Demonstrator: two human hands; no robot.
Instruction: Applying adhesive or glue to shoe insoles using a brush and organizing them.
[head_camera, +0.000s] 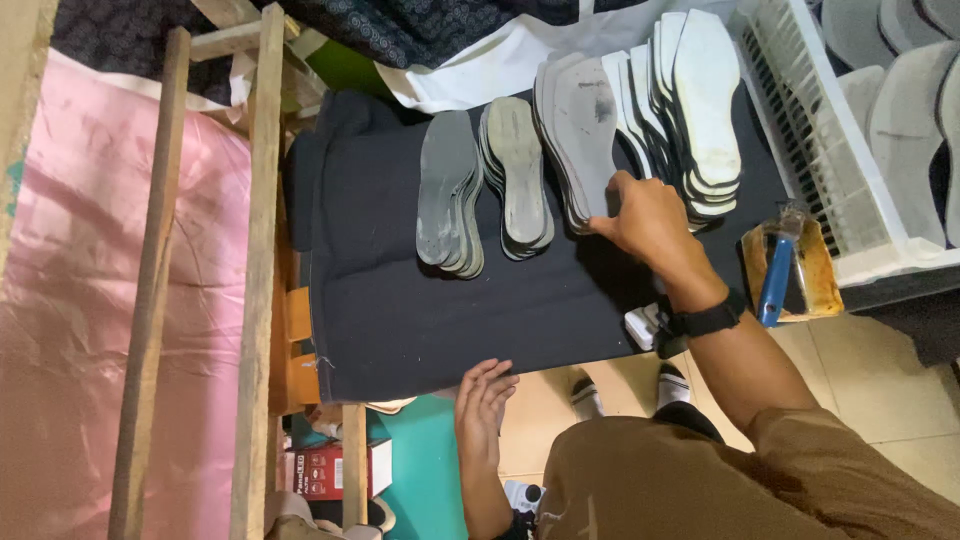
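My right hand (650, 222) lay on the dark cloth-covered bench (380, 300), fingertips (605, 226) pinched lightly at the near edge of the grey insole stack (580, 130), thumb under, fingers over; grip partly closed on the edge, nothing lifted. My left hand (482, 405) rested flat and open at the bench's near edge, holding nothing.

The grey stack fanned away from my right fingertips. Just beyond my knuckles stood the white insole stack (700, 100), fanned the same way. Past the grey stack, farther from my right hand, lay two smaller dark grey stacks (515, 180) and (447, 195).

Handling, as I judged it: thin, light, flexible sheets, stiff enough to hold shape, smooth enough to slide off one another. Best taken by the narrow waist or heel edge, peeling the top piece with the thumb.

Containers: a white slatted plastic crate (830, 160) sat just outside my wrist, holding grey sole pieces (905, 130) laid flat. Between crate and wrist, an orange-stained pot (810, 275) held a blue-handled brush (775, 285); contents otherwise not readable.
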